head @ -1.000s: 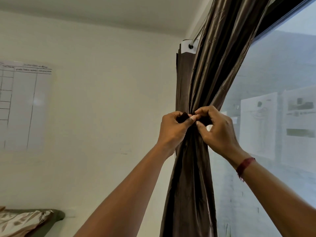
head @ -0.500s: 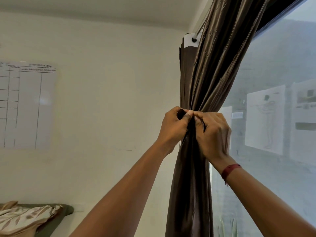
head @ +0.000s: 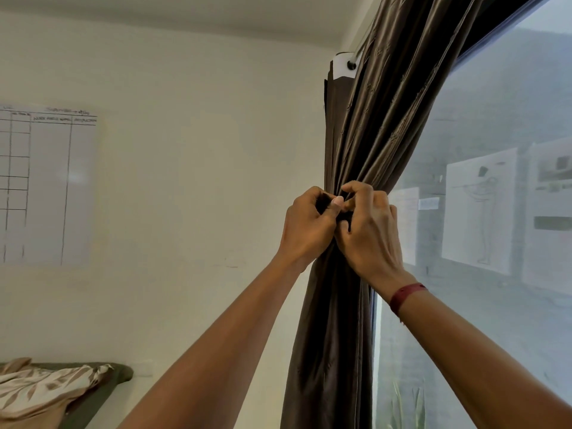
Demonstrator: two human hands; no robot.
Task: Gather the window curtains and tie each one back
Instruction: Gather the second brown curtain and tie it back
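A dark brown curtain (head: pixel 380 119) hangs gathered into a bunch at the window's left edge. Both hands meet at its narrow waist. My left hand (head: pixel 306 227) pinches a dark tie-back strip (head: pixel 322 205) between thumb and fingers on the left of the bunch. My right hand (head: pixel 368 230), with a red band on its wrist, curls round the other end of the strip and the folds on the right. Most of the tie-back is hidden under the fingers. Below the hands the curtain falls straight down.
A large window pane (head: pixel 495 212) with papers stuck on it fills the right. A curtain rod bracket (head: pixel 345 65) sits at the top corner. On the left wall hangs a whiteboard chart (head: pixel 46 184). A bed with a patterned pillow (head: pixel 46 385) lies at the lower left.
My right hand has turned over the bunch and closed in against my left hand, its fingers now curled down onto the tie-back. The view has shifted slightly to the left.
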